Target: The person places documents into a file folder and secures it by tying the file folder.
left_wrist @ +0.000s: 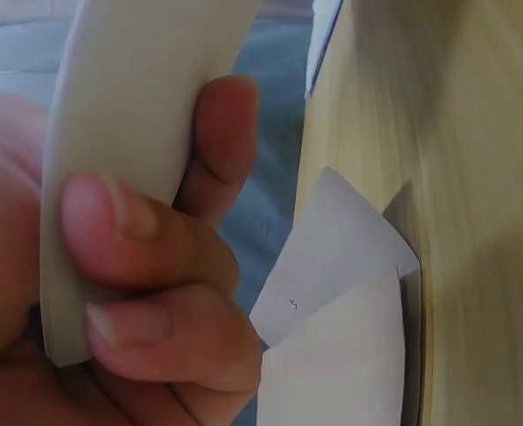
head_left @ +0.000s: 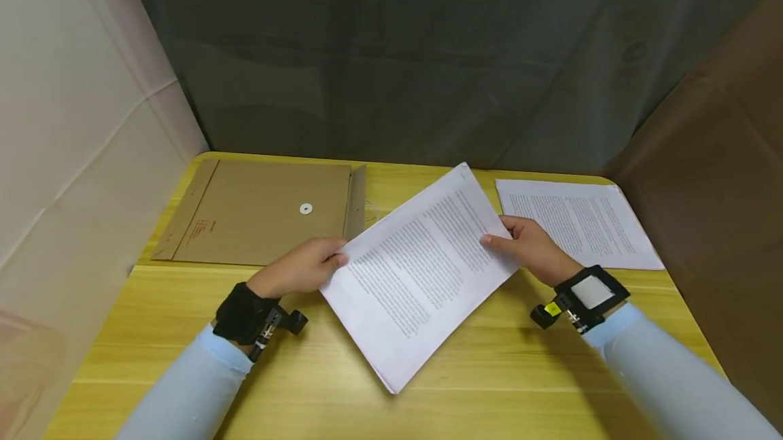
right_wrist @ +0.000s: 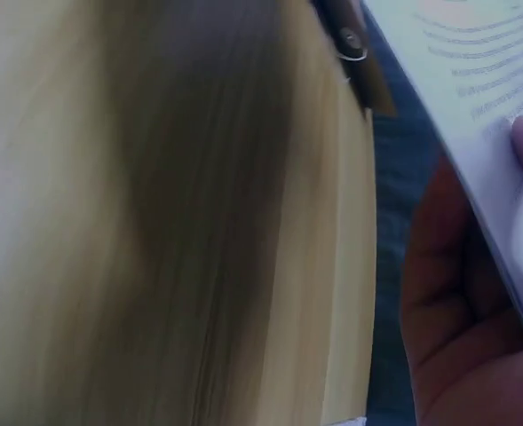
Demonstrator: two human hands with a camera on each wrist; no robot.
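— Looking through the head camera, I see both of my hands on one stack of printed sheets point(head_left: 419, 273). My left hand point(head_left: 302, 266) pinches its left edge, my right hand point(head_left: 529, 246) holds its right edge, thumb on top. The stack is tilted, lifted between the hands above the yellow table point(head_left: 489, 372).

— What does the left wrist camera add?

— It shows that grip close up. My left hand point(left_wrist: 128, 293) has its thumb point(left_wrist: 132, 231) pressed on the near side of the bent paper edge point(left_wrist: 128, 133), with a fingertip curled round behind it. The head view only gives me the back of that hand. Beyond the fingers I can see a loose white corner of paper against the table point(left_wrist: 474, 177), slightly blurred.

— And the right wrist?

— Mostly blurred table point(right_wrist: 154, 222). At the right edge, my right hand point(right_wrist: 461, 302) has its palm under the sheets point(right_wrist: 483, 98) and a fingertip on the printed top. Fingers curled round the edge, so it has hold of them.

— Anything else around the hands?

— Beyond my left hand lies a brown envelope point(head_left: 263, 215) with a white button clasp, flat on the table. Beyond my right hand, just beside it, lies a second printed sheet point(head_left: 578, 222). Only the head view shows both clearly; the right wrist catches just a brown corner with a metal ring.
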